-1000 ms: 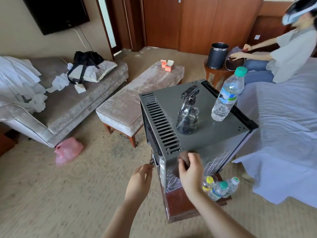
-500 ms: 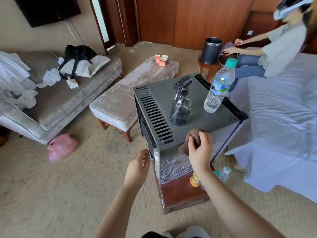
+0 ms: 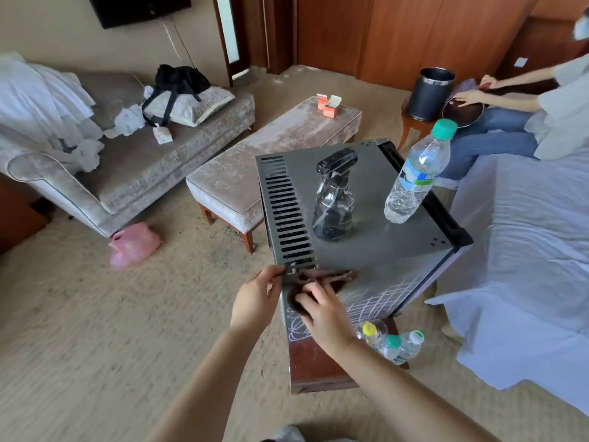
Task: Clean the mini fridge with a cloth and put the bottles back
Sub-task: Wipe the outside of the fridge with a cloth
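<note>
A grey mini fridge [image 3: 379, 250] stands on a low wooden stand in the middle of the room, its side scribbled with white marks. On its top stand a clear spray bottle [image 3: 334, 202] with a black trigger and a water bottle [image 3: 414, 183] with a green cap. My right hand [image 3: 322, 311] grips a brown cloth [image 3: 331, 277] at the fridge's near top corner. My left hand [image 3: 258, 298] holds that same corner's left edge, below the vent slots. Several small bottles [image 3: 395, 344] lie on the stand beside the fridge.
A wooden stand [image 3: 315, 368] carries the fridge. A bed with a white sheet [image 3: 526, 266] is close on the right, a person sitting at its far end. An ottoman [image 3: 271, 157], a sofa [image 3: 127, 154] and a pink bag [image 3: 134, 244] are on the left.
My right hand has carried the cloth from the fridge's top edge leftward to the near corner. My left hand has come up onto that corner's left edge.
</note>
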Available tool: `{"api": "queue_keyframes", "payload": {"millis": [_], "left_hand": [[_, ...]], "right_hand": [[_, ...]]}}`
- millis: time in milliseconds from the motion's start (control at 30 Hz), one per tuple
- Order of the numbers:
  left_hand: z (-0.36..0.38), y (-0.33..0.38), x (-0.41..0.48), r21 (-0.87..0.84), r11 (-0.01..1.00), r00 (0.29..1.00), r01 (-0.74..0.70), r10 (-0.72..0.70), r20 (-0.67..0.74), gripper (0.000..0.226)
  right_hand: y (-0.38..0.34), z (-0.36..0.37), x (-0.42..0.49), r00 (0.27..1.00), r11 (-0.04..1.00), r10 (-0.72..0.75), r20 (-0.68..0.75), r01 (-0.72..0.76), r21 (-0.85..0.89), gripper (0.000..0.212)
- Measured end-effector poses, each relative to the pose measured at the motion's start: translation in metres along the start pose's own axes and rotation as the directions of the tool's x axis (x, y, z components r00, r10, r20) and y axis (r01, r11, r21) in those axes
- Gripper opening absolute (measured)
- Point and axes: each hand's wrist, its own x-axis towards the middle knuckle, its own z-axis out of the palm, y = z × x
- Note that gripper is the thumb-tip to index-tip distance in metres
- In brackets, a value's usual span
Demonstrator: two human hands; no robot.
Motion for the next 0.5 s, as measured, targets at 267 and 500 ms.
{"api": "queue_keyframes", "payload": {"millis": [267,500], "left_hand": [[-0.003,0.014,-0.003,0.028,0.982,0.982,0.189,-0.19,0.015,0.04],[0.001,0.031,-0.012,0.195,0.958,0.977,0.209,-0.211,-0.01,0.046]], "right_hand": [[-0.007,-0.008,0.014,0.978,0.987,0.01,-0.208,0.023,0.157,0.021],[0.034,0.022,-0.014,0.98,0.993,-0.084,0.178,0.067,0.1,0.042]]}}
